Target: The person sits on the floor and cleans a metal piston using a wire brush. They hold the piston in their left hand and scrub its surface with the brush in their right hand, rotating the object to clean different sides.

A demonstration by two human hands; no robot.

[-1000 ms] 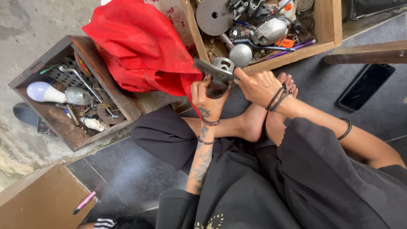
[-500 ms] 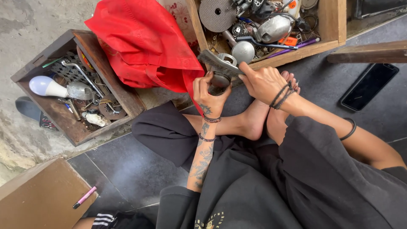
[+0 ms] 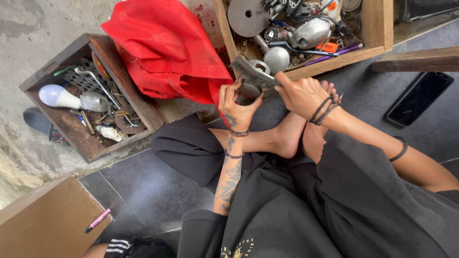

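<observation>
Part shifted slightly right | grey metal part [image 3: 255,76], flat plate, round hub | both hands [image 3: 239,107] clasp it

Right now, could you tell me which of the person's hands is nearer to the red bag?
The left. The left hand grips the metal part right beside the red bag, at its lower edge. The right hand holds the part's other side, farther from the bag.

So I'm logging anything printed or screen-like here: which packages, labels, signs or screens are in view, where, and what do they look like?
Phone: on the dark floor at right, flat black rectangle, screen dark.
Orange tag: in the upper wooden box, small orange rectangle.
Cardboard box: lower left corner, plain brown.
Red bag: between the boxes, no label visible.
</observation>
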